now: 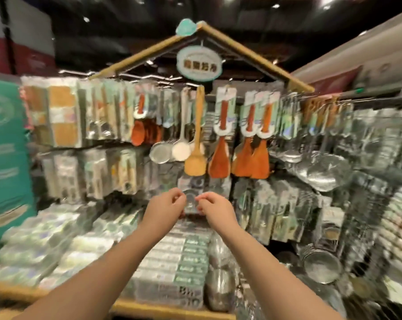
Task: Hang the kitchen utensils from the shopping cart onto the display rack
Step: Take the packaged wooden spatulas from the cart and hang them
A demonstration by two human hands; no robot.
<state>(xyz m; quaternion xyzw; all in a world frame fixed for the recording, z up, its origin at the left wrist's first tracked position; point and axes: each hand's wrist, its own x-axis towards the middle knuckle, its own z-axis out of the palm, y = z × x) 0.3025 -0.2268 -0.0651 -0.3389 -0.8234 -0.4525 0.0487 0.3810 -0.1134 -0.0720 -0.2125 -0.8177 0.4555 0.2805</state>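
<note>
Both arms reach forward to the middle of the display rack (253, 95). My left hand (165, 207) and my right hand (215, 207) pinch the two sides of a small packaged utensil (191, 199), held in front of the rack's lower row; the blur hides what kind of utensil it is. Above it hang a pale wooden spatula (195, 155), orange-brown wooden spatulas (220, 158) on cards, and round metal skimmers (160, 152). The shopping cart is not in view.
Stacked boxed goods (172, 262) cover the shelf below my arms. Metal strainers and ladles (320, 169) hang at the right, steel bowls (322, 264) below them. A teal panel (6, 146) stands at the left. A house-shaped roof with an oval sign (198, 63) tops the rack.
</note>
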